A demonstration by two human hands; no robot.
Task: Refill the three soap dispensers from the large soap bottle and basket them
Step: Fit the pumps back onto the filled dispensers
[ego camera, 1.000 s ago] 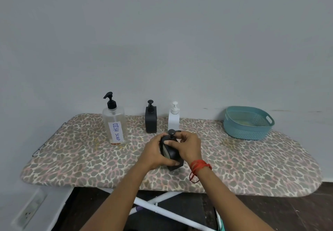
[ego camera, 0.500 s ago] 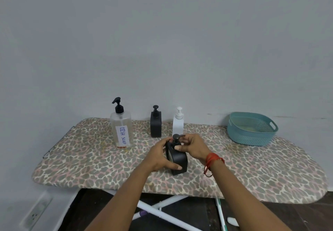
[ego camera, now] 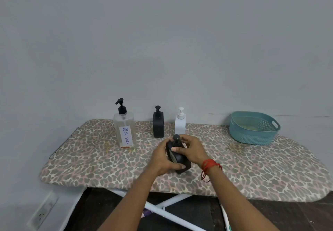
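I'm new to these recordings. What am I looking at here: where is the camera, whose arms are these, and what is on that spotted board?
There is no machine here. These are a person's two bare arms, filmed by one wide-angle camera worn on the head, looking forward and down. The surface is an ironing board with a leopard-print cover. Along the back stand a clear large soap bottle labelled DISH SOAP, a black dispenser and a white dispenser. A teal basket sits at the right. The left hand grips the body of a second black dispenser, slightly tilted, while the right hand pinches its pump neck with its fingers.
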